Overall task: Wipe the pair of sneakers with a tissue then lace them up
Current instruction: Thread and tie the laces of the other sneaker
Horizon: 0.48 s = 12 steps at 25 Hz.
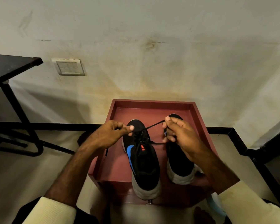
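Note:
Two black sneakers stand side by side, toes away from me, on a maroon tray-topped stand (pixel 153 105). The left sneaker (pixel 141 160) has a blue swoosh, an orange tongue logo and a grey sole. The right sneaker (pixel 179 162) is partly hidden behind my right hand. My left hand (pixel 111 135) pinches one end of the left sneaker's black lace (pixel 153 124) at the eyelets. My right hand (pixel 179 135) pinches the other end and holds it taut up and to the right. A loose lace tail hangs below my left wrist.
A stained wall with a switch plate (pixel 70 67) rises behind the stand. A dark table with a metal frame (pixel 13 88) stands at the left. A black step edge (pixel 233 135) runs at the right. Something white and light blue (pixel 215 203) lies by the stand's lower right.

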{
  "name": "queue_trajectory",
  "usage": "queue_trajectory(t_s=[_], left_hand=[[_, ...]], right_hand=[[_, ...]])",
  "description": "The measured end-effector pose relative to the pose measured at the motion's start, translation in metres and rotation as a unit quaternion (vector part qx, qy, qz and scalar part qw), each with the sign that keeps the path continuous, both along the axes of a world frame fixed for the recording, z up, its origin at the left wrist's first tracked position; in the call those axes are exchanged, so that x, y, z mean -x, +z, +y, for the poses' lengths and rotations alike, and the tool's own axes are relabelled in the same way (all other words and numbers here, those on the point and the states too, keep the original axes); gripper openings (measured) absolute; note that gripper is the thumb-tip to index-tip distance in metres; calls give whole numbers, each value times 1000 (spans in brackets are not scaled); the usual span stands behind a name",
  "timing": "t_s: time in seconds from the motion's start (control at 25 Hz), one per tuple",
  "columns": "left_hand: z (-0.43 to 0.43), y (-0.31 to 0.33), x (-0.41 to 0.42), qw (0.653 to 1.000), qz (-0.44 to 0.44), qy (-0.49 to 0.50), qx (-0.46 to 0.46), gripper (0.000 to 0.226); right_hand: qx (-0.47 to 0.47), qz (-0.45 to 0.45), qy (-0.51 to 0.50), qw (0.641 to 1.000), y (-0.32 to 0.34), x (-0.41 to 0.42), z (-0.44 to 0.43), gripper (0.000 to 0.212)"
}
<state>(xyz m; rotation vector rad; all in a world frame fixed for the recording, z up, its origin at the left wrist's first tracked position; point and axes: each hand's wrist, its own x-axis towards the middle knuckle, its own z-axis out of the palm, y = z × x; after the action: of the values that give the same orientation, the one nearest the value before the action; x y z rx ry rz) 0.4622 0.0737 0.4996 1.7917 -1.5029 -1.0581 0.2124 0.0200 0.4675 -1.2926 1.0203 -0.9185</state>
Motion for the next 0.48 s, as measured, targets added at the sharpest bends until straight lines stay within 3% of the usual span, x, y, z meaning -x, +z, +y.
queue_trajectory(t_s=[0.12,0.24,0.4,0.48], left_hand=[[-3,-9,-17,988,-151,5,-38,33],[-1,-17,-28,962,-246,-4,-120,26],[1,-24,-22,941,-299,-46,-154,18],[-2,-29,-17,935,-328,-56,-123,20]], right_hand=[[-22,158,-63,985,6,16,-9,39],[50,337,-82,937,12,43,-15,32],[132,411,-37,901,11,43,-5,27],[188,442,-19,877,8,34,2,21]])
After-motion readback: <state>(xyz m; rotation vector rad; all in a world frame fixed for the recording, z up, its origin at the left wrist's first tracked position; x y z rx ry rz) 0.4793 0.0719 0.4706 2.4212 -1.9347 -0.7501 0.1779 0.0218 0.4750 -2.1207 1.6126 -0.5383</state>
